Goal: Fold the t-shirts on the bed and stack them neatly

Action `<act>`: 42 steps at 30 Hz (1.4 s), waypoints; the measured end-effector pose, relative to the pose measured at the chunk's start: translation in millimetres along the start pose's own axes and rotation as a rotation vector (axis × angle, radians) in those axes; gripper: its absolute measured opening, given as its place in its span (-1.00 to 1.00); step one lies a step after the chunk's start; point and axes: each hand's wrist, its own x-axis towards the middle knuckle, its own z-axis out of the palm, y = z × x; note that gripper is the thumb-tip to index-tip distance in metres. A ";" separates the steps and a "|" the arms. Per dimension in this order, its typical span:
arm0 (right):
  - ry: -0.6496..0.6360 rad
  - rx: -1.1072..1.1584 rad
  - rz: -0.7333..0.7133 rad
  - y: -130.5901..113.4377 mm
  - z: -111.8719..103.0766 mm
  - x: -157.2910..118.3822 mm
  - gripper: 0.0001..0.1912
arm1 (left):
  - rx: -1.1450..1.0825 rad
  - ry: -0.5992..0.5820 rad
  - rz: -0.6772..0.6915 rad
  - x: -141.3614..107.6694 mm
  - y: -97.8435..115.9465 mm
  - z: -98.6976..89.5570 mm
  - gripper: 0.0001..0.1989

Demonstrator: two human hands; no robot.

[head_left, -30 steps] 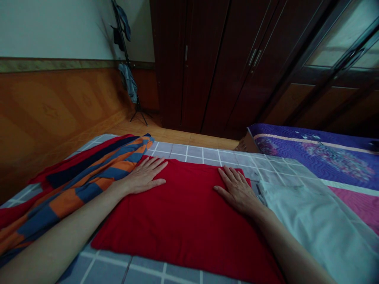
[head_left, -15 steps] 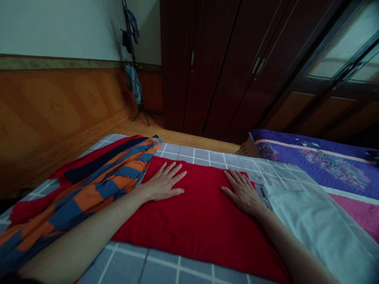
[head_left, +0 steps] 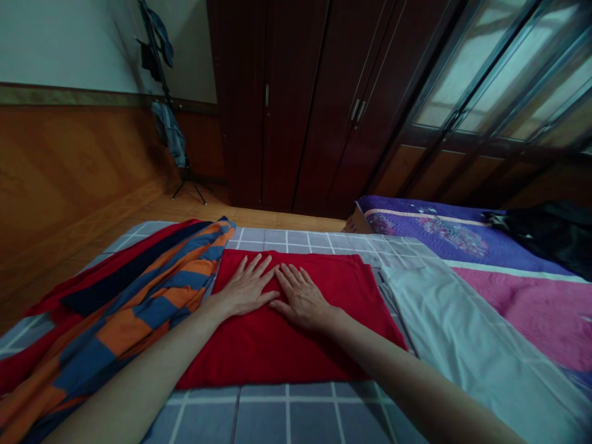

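A red folded cloth (head_left: 259, 351), perhaps a garment, lies flat in front of me on a grey checked bed cover (head_left: 314, 413). My left hand (head_left: 245, 287) rests palm down on its upper left part, fingers spread. Beside it, near the middle of the cloth, my right hand (head_left: 303, 299) also lies flat with fingers stretched out. The fingertips of the two hands nearly meet. Neither hand grips anything. Both forearms reach in from the lower corners and cover parts of the cloth and the cover.
Orange-and-blue checked cloth (head_left: 124, 330) lies bunched at left over red and navy fabric (head_left: 120, 274). A pale folded cloth (head_left: 453, 333) is at right. Beyond it stands a purple and pink bed (head_left: 509, 296) with a dark item (head_left: 555, 237). Behind are a wardrobe (head_left: 287, 123) and coat stand (head_left: 161, 80).
My right hand has slid left across the red cloth, from its right edge to beside my left hand. My left hand stays about where it was. The view has turned somewhat right.
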 end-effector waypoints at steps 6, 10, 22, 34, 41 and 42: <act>-0.025 -0.077 0.133 56.5 -2.0 -14.8 -0.17 | -0.021 0.028 0.011 0.3 -2.6 3.8 -0.31; -0.014 -0.184 0.375 118.3 -15.9 -33.7 -0.23 | -0.030 -0.018 -0.004 0.9 -1.6 -0.6 -0.30; 0.025 -0.052 0.155 22.0 1.4 -37.9 -0.19 | -0.005 0.010 -0.001 0.1 -3.5 3.9 -0.31; -0.017 -0.090 0.265 14.4 -7.5 -108.2 -0.23 | -0.025 -0.022 -0.011 0.9 -3.4 -2.1 -0.31; 0.016 -0.031 0.215 -11.0 -3.3 -113.7 -0.25 | -0.019 0.004 0.166 -12.2 49.7 -17.6 -0.34; 0.018 -0.037 0.208 -9.1 -2.9 -113.5 -0.25 | -0.038 -0.003 0.236 -15.5 62.1 -17.4 -0.33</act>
